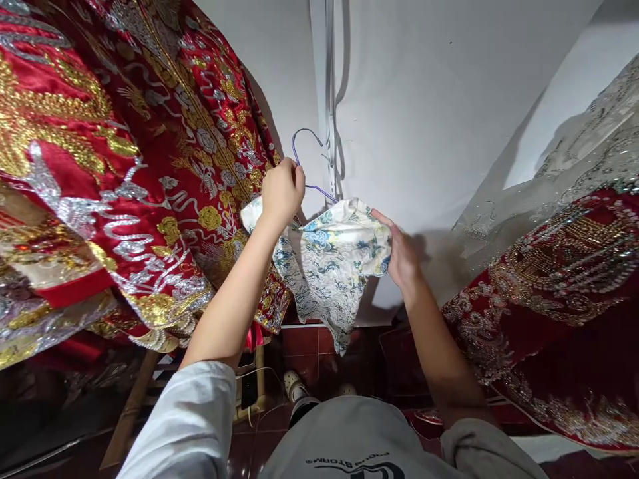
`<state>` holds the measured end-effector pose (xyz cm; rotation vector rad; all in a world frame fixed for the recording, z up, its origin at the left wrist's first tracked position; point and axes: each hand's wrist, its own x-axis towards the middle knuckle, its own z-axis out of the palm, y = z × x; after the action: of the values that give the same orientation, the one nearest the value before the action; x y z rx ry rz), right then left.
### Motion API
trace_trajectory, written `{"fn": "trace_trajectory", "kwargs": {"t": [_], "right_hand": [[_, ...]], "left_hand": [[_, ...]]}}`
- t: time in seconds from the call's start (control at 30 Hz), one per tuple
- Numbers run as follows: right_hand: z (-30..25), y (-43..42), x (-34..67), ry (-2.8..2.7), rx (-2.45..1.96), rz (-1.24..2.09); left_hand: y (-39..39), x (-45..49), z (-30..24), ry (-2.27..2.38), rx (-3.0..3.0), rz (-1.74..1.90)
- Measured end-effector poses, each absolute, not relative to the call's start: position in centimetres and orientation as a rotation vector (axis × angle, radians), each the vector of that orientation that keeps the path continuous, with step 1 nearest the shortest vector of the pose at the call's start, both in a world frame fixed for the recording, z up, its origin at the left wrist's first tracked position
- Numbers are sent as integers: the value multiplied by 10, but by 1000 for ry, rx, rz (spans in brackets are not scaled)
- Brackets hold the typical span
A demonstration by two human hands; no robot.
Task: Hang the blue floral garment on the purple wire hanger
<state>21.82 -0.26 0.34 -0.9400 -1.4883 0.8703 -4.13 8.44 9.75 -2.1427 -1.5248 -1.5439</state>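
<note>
Mid-frame, the left hand [281, 191] gripped a thin purple hanger [319, 189], apparently unhung but inside a white-blue floral cloth garment [332, 259]; right hand [403, 258] pinched its edge.

"STORM" lettering [327, 460] on grey shirt [344, 422]

Top [327, 266] sits on a hanger [319, 188], centre, between left hand [283, 189] at the hook's base and right hand [403, 259] at the sleeve. Pole [330, 80] and wall [409, 120] stand behind. Jacket [200, 146] left, gown [554, 326] right; clog [293, 383] below, on floor [301, 342].
</note>
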Motion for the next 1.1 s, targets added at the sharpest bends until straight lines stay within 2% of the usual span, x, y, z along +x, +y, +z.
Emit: {"fn": "trace_trajectory", "kwargs": {"t": [0.17, 0.4, 0.53, 0.7, 0.9, 1.0, 1.1], "right_hand": [[-3, -6, 233, -1466, -846, 1126], [8, -5, 209, -1710, -820, 785], [16, 1, 206, -1818, -931, 600], [23, 14, 206, -1789, -848, 438], [17, 30, 197, -1854, -843, 340], [15, 35, 205, -1806, -902, 137], [19, 40, 220, -1758, -1010, 7]], "left_hand": [[27, -23, 86, -1388, -2488, -1446], [-8, 12, 88, -822, -3367, -1276], [3, 15, 101, -909, -3419, -1341], [10, 10, 108, -1172, -3193, -1601], [13, 14, 98, -925, -3472, -1807], [16, 3, 100, -927, -3546, -1804], [16, -21, 110, -1135, -3569, -1612]]}}
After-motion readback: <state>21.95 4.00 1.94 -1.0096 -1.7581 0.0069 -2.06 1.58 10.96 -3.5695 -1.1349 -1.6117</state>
